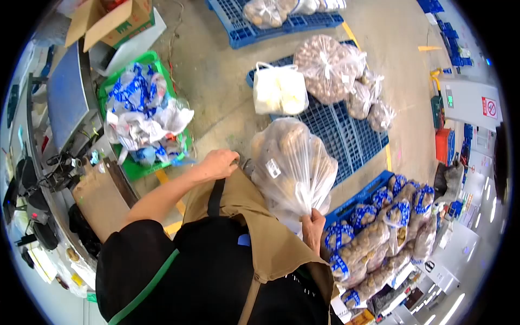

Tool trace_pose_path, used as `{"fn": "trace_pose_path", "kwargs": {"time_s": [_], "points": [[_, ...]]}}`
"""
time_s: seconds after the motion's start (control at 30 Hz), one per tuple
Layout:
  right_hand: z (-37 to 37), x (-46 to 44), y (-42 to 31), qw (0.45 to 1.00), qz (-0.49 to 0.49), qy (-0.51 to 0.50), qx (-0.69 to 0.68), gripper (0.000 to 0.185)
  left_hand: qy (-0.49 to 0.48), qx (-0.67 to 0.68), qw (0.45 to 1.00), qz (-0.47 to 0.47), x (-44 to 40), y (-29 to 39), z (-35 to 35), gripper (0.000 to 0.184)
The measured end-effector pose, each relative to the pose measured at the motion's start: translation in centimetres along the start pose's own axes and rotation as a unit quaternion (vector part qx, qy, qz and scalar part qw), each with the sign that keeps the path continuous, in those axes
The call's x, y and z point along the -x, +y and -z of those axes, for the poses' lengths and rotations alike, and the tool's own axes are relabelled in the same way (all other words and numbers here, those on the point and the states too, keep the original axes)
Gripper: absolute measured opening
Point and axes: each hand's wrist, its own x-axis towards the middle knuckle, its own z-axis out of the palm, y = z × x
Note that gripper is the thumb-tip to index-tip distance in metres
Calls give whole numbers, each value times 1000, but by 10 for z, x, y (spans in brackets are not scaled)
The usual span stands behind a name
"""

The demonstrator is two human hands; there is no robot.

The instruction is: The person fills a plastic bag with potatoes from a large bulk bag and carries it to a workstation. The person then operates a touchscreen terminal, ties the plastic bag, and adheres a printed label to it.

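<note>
A large clear plastic bag (287, 162) of brown, lumpy produce, perhaps potatoes, is in front of me, with a white label on its side. My right hand (313, 230) grips the bag's gathered neck. My left hand (219, 163) is curled at the edge of my tan apron (238, 189), left of the bag. What those fingers hold, if anything, is hidden. Just beyond the bag, a white handled bag (280, 89) stands on a blue pallet (336, 127), beside a big clear bag of small brown produce (327, 67).
Several smaller tied bags (371, 100) sit at that pallet's right edge. Lower right, another pallet (360, 195) carries many blue-and-white printed bags (374, 238). A green crate (100, 92) full of crumpled plastic stands at left, near a cluttered bench (67, 103). A further blue pallet (238, 32) lies at the top.
</note>
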Motion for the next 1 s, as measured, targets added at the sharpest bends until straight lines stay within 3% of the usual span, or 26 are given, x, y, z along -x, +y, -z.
{"fn": "trace_pose_path", "kwargs": {"time_s": [0.17,0.3,0.33,0.47,0.6,0.7,0.73,0.87,1.0], "points": [[-11,-61,-40,994,93,-24,53,17,55,1,998,-31,-45,1,27,31],[-21,-114,-64,972,167,-73,151,19,97,67,993,26,-37,-7,53,34],[-26,-127,-77,960,199,-82,177,18,106,118,987,30,-31,-18,60,34],[-55,-177,-129,943,243,-118,193,17,110,110,977,145,-4,-84,78,32],[-112,-231,-210,935,246,-128,223,26,167,303,918,195,-7,-163,114,34],[-164,-274,-275,930,246,-138,234,27,191,380,881,208,-40,-207,177,32],[-186,-291,-292,919,301,-106,232,28,192,403,867,222,-45,-216,201,31],[-243,-351,-398,934,254,-134,213,30,252,490,802,230,-78,-268,301,30],[-289,-405,-477,946,227,-178,149,32,303,495,780,234,-91,-287,399,30]]}}
